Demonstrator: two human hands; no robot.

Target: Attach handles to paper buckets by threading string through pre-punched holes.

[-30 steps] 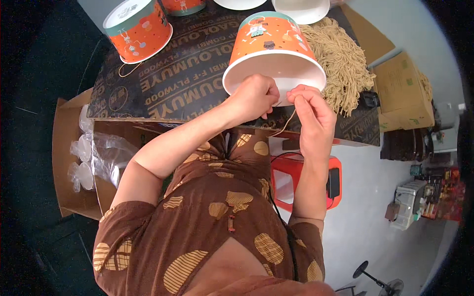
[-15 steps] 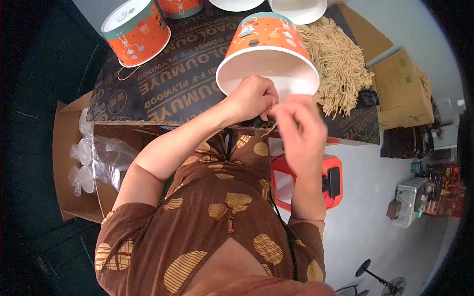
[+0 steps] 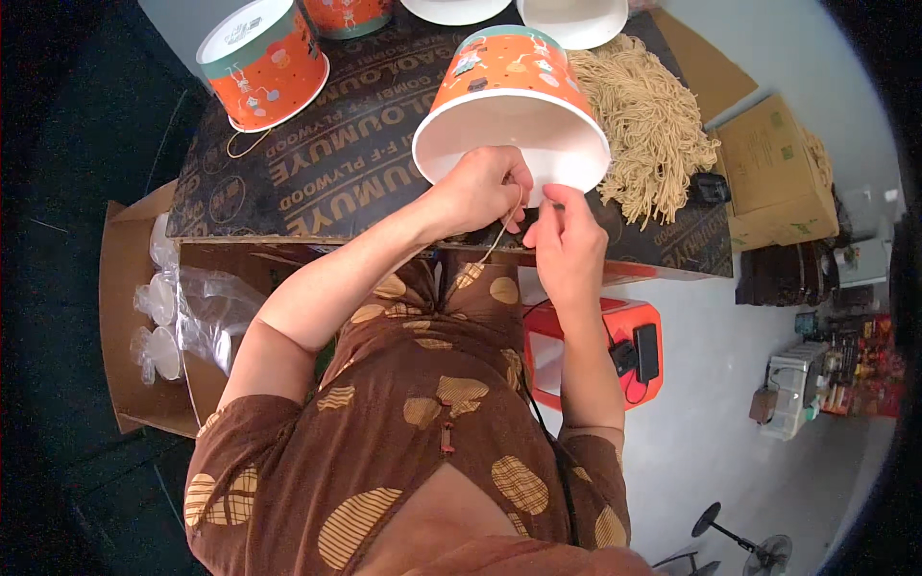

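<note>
An orange paper bucket (image 3: pixel 514 79) with a green band and a white inside lies on its side at the table's near edge, its mouth toward me. My left hand (image 3: pixel 483 189) is closed at the bucket's lower rim, pinching a thin beige cord (image 3: pixel 496 242) that hangs below the fingers. Just right of it, my right hand (image 3: pixel 569 233) has thumb and fingers drawn together at the same rim. Whatever lies between those right fingertips is too small to make out.
A heap of beige cords (image 3: pixel 648 130) lies right of the bucket. At the left stands another orange bucket (image 3: pixel 261 77), upside down, with a cord loop. White bowl-like pieces (image 3: pixel 576 24) sit at the back. A red stool (image 3: pixel 629 312) and cardboard box (image 3: pixel 125 317) stand below the table.
My right hand has come up and left against the rim, its fingers closing together. More of the cord shows hanging under my left hand. The bucket has shifted slightly left in view.
</note>
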